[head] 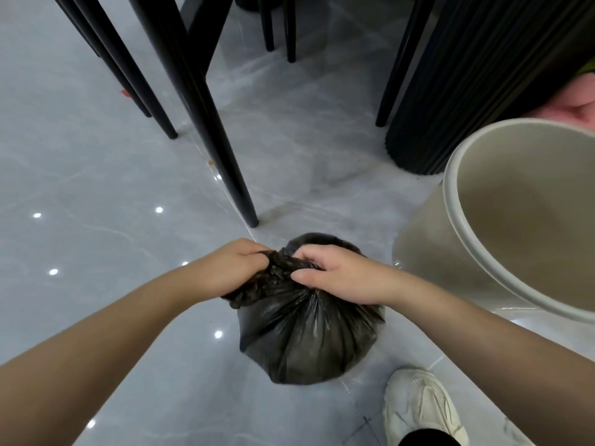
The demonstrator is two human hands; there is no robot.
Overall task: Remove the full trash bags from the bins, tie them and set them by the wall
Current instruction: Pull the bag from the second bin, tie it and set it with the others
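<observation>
A full black trash bag [302,336] sits on the grey tiled floor in the lower middle of the head view, its mouth gathered into twisted strands on top. My left hand [231,268] grips the left strand of the gathered plastic. My right hand [335,272] grips the right strand, fingers curled into the bunched neck. The two hands almost touch above the bag. A beige bin [450,201] stands to the right with no bag in it, its inside bare.
Black chair and table legs [206,123] stand just beyond the bag. A black ribbed column [467,78] rises at the upper right, behind the bin. My white shoe [421,410] rests on the floor at the bottom right. Something pink [576,107] shows at the right edge.
</observation>
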